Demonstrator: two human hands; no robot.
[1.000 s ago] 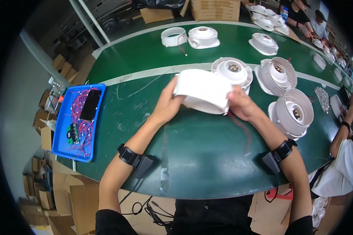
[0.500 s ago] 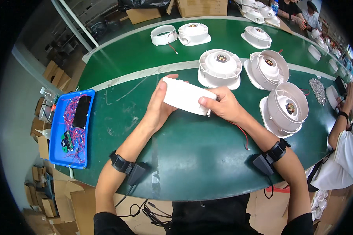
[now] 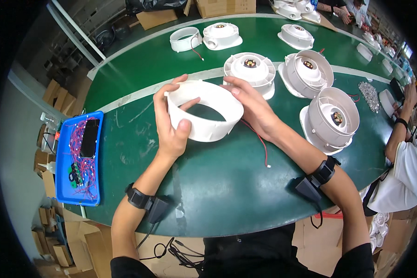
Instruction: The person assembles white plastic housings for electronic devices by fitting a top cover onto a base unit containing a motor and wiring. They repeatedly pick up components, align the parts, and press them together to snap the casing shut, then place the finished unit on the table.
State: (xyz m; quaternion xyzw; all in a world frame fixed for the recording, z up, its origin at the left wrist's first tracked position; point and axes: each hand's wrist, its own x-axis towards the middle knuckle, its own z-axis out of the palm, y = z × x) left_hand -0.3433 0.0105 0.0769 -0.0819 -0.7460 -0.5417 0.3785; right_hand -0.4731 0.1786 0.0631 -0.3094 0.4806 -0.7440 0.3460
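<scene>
Above the green table I hold a white plastic ring [image 3: 204, 129], tilted so that its round opening shows. My left hand [image 3: 170, 132] grips its left side, thumb on the outer wall and a finger inside the opening. My right hand [image 3: 255, 109] is closed on the ring's right far rim, with part of its grip hidden. A thin red and black wire [image 3: 265, 150] with a small white plug hangs beside the ring, below my right hand. Closest beyond the ring is a white fan-like housing [image 3: 249, 69] with a round centre.
Two open-topped white housings [image 3: 332, 119] stand at the right. Another ring [image 3: 185, 39] and further housings [image 3: 221, 36] sit at the back. A blue tray [image 3: 78, 202] with wires lies left. Small metal parts [image 3: 369, 96] are piled right, near a co-worker's arm [image 3: 400, 125].
The ring has turned from showing its closed side to showing its opening. My left hand has shifted its grip around the wall, and my right hand has moved to the far rim.
</scene>
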